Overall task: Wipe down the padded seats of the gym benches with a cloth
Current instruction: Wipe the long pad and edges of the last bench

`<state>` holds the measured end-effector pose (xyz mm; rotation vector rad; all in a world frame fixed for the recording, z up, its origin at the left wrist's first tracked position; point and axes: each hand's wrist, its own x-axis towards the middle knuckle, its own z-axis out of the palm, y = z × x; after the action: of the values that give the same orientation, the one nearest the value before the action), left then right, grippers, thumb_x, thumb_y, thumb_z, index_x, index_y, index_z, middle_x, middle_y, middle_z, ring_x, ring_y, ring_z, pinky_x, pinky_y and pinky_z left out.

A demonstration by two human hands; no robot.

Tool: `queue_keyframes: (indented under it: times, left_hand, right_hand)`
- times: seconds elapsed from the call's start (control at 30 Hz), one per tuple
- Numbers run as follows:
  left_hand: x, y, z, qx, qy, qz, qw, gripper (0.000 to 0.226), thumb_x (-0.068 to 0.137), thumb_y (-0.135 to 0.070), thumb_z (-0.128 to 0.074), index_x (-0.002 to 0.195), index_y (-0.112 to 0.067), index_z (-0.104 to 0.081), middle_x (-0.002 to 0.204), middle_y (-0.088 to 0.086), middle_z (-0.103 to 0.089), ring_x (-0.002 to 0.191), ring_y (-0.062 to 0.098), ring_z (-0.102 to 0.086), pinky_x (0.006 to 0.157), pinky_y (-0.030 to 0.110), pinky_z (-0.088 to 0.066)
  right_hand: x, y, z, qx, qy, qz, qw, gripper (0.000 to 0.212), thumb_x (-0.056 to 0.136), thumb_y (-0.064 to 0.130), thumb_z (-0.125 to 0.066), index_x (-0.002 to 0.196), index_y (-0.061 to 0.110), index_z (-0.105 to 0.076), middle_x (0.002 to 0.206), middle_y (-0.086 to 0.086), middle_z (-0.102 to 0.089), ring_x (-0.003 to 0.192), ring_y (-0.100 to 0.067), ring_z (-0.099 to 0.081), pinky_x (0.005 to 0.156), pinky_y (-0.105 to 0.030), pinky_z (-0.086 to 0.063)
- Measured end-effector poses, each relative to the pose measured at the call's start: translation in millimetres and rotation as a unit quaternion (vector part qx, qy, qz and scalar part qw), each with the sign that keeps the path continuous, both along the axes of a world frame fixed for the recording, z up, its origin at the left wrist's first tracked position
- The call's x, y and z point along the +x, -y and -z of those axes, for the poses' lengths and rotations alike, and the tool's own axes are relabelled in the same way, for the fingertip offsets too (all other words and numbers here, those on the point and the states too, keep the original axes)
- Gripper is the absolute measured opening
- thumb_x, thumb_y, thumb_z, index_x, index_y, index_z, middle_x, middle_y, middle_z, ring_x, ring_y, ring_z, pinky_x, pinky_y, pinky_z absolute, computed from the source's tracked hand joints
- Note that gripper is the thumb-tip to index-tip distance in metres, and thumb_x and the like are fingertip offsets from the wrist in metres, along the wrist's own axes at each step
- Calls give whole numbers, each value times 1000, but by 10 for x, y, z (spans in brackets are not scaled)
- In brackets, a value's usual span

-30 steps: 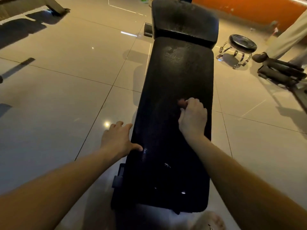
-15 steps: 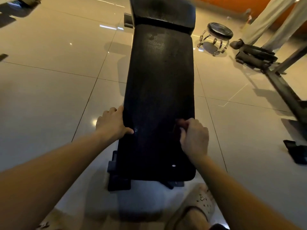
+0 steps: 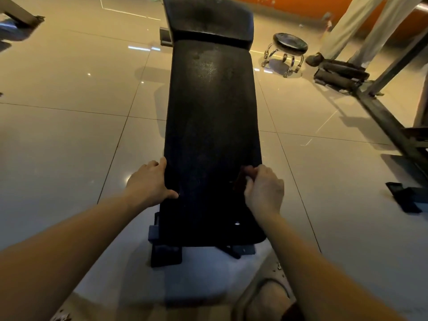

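Down the middle of the glossy beige tiled floor (image 3: 69, 135) runs the long black padded gym bench (image 3: 212, 135), narrow end far, with a separate black head pad (image 3: 208, 15) just beyond it across a thin gap. Its near edge is rounded and sits over a dark metal foot (image 3: 165, 253). Bare tiles lie open along the whole left side. On the right there is a strip of free floor beside the pad, then a dark steel frame (image 3: 389, 121) slanting from far right toward the near right. Far right stand a small round black stool with chrome legs (image 3: 290, 44), black foam rollers (image 3: 340, 72) and a person's legs in pale trousers (image 3: 370, 24). A sandalled foot (image 3: 266, 295) shows just near of the bench.

The left grip (image 3: 149, 181) holds the pad's left edge at the near end, thumb spread on top, fingers folded over the side. The right grip (image 3: 264, 191) is balled tight around a small dark red cloth (image 3: 243, 176), which pokes out at the knuckles and touches the pad's surface close to the right edge.
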<state>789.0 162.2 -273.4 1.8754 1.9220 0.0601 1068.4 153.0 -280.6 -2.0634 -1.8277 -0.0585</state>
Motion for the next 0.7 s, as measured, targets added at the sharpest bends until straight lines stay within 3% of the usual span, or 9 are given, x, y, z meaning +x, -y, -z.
queue_keyframes:
  times: [0.1, 0.17, 0.27, 0.3, 0.37, 0.43, 0.53, 0.63, 0.7]
  left_hand:
    - [34, -13, 27, 10, -18, 8, 1000, 92, 72, -55, -85, 142, -21, -36, 131, 6, -55, 122, 29, -53, 97, 46, -52]
    - [34, -38, 32, 19, -28, 8, 999, 90, 72, -55, -85, 141, -21, -39, 131, 5, -56, 122, 28, -54, 98, 45, -52]
    - [1, -78, 35, 22, -45, 20, 999, 92, 69, -60, -84, 140, -22, -41, 131, 5, -57, 121, 28, -53, 97, 46, -52]
    - [-8, -86, 38, 23, -46, 23, 998, 92, 69, -61, -84, 140, -22, -41, 131, 5, -57, 121, 28, -53, 97, 46, -52]
    - [-14, -81, 40, 19, -43, 21, 999, 91, 70, -60, -84, 141, -22, -39, 130, 6, -57, 121, 29, -53, 96, 46, -52]
    - [4, -69, 42, 19, -38, 17, 999, 92, 72, -59, -83, 142, -21, -37, 129, 8, -56, 120, 30, -54, 96, 47, -52]
    - [29, -54, 21, 16, -34, 12, 999, 93, 72, -56, -84, 143, -19, -37, 130, 9, -56, 121, 31, -54, 97, 47, -52]
    - [61, -49, -25, 17, -29, 11, 999, 90, 71, -53, -87, 139, -15, -43, 130, 10, -56, 121, 32, -54, 97, 47, -51]
    - [76, -47, -52, 21, -31, 13, 999, 88, 70, -53, -87, 138, -13, -46, 129, 10, -57, 121, 32, -54, 97, 46, -51]
  right_hand:
    - [-548, 271, 105, 19, -40, 14, 999, 20, 93, 30, -65, 108, 20, -58, 103, 1, -60, 90, -17, -59, 82, -35, -50]
    - [-1034, 715, 280, -5, -37, -122, 992, 24, 84, 30, -73, 103, 22, -59, 98, 3, -58, 86, -17, -58, 78, -32, -51]
    - [-1094, 985, 428, -37, 37, -322, 945, 34, 74, 28, -78, 101, 21, -58, 94, 1, -56, 84, -21, -59, 78, -35, -49]
    - [-913, 864, 404, -18, 57, -313, 948, 30, 78, 28, -75, 101, 21, -58, 94, 1, -57, 85, -21, -59, 79, -36, -48]
    - [-462, 550, 342, -2, 65, -202, 977, 19, 88, 29, -67, 103, 22, -58, 96, 2, -59, 87, -20, -58, 80, -37, -48]
    - [-8, 323, 248, 1, 34, -56, 998, 17, 92, 29, -63, 105, 20, -58, 97, 1, -59, 85, -20, -58, 78, -38, -47]
    - [-96, 521, 265, 13, -30, 42, 999, 18, 93, 30, -65, 105, 20, -57, 96, 2, -59, 83, -17, -57, 76, -34, -47]
    - [-684, 1145, 427, -35, -58, -63, 996, 19, 91, 32, -66, 104, 24, -57, 98, 5, -58, 85, -15, -56, 77, -32, -50]
    - [-843, 1412, 531, -55, -30, -157, 986, 20, 89, 34, -66, 105, 26, -57, 96, 6, -58, 86, -15, -59, 80, -33, -52]
